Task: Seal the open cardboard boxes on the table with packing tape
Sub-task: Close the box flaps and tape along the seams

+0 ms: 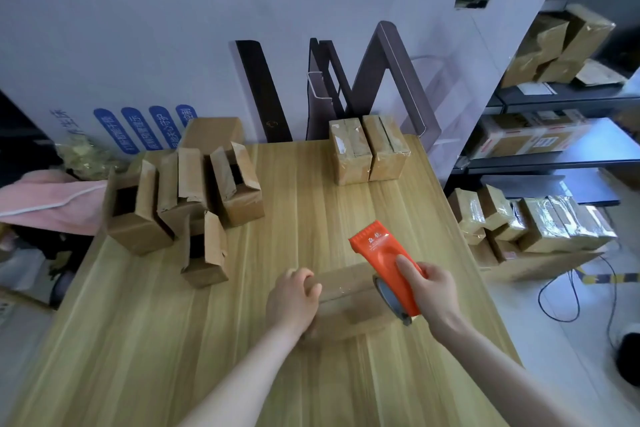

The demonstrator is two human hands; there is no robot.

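A closed cardboard box lies on its side on the wooden table near the front. My left hand grips its left end. My right hand holds an orange tape dispenser with a roll of clear tape, pressed against the box's right end, serrated edge pointing away from me. Several open boxes with raised flaps stand at the table's left. Two taped boxes stand side by side at the back.
A large white printed cardboard sheet stands upright behind the table. Shelves with wrapped parcels fill the right side, with more parcels on the floor. Pink cloth lies off the table's left edge. A black cable runs over the floor.
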